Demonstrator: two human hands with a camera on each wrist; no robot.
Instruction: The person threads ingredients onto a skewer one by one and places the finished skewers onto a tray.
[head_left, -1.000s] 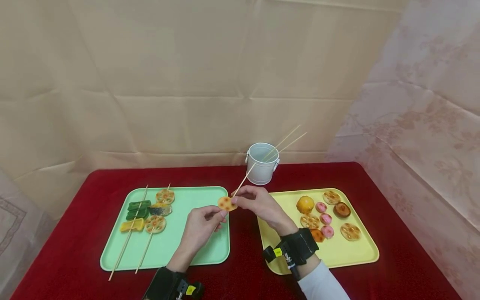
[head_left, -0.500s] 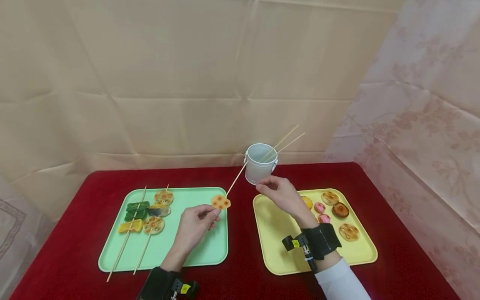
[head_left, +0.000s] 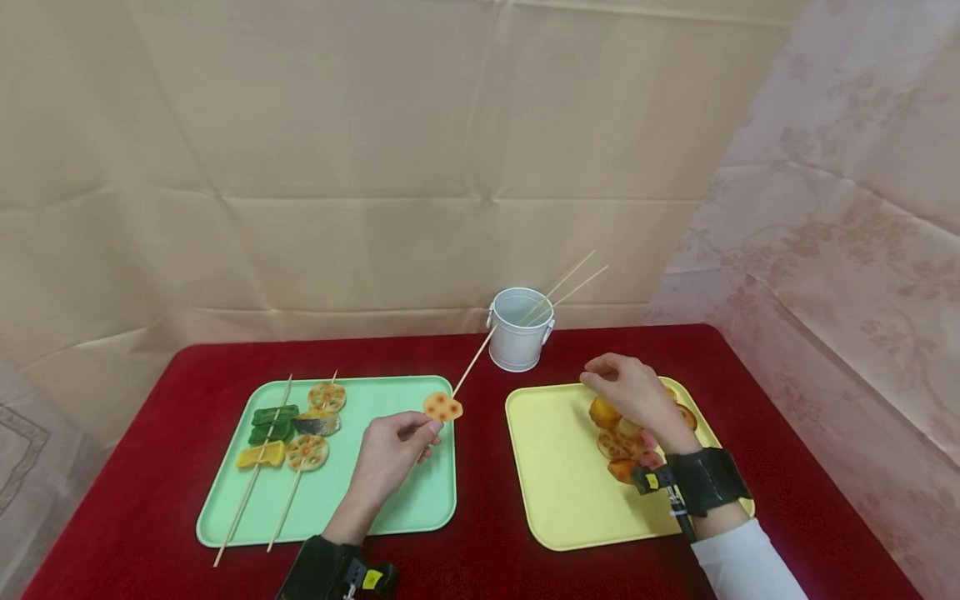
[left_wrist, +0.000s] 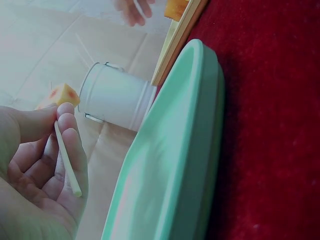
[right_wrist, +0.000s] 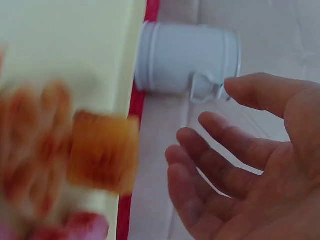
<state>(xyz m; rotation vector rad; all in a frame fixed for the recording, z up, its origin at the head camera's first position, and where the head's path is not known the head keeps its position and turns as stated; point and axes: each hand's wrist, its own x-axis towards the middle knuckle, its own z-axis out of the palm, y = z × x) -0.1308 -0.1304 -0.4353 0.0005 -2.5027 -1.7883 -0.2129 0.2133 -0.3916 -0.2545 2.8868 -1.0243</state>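
Observation:
My left hand (head_left: 390, 458) pinches a bamboo skewer (head_left: 474, 363) between thumb and fingers, over the right part of the green tray (head_left: 420, 504). A yellow slice with orange-brown spots (head_left: 442, 407) is on the skewer just above the fingertips; the skewer's lower end (left_wrist: 68, 167) shows across the fingers in the left wrist view. My right hand (head_left: 633, 392), fingers loosely bent and holding nothing, hovers over the yellow tray (head_left: 551, 475). Close below it are a golden chunk (right_wrist: 102, 152) and a lotus root slice (head_left: 613, 444). Hand and wrist hide part of the food there.
On the green tray lie two loaded skewers, one with green pieces (head_left: 272, 430) and a yellow piece (head_left: 261, 454), the other with lotus root slices (head_left: 307, 451). A white bucket (head_left: 516, 346) holding two bare skewers (head_left: 573, 292) stands behind, between the trays, on the red cloth (head_left: 480, 517).
My right hand has let go of the skewer and slice and moved right, over the food on the yellow tray. The left hand shifted slightly left, still holding the skewer.

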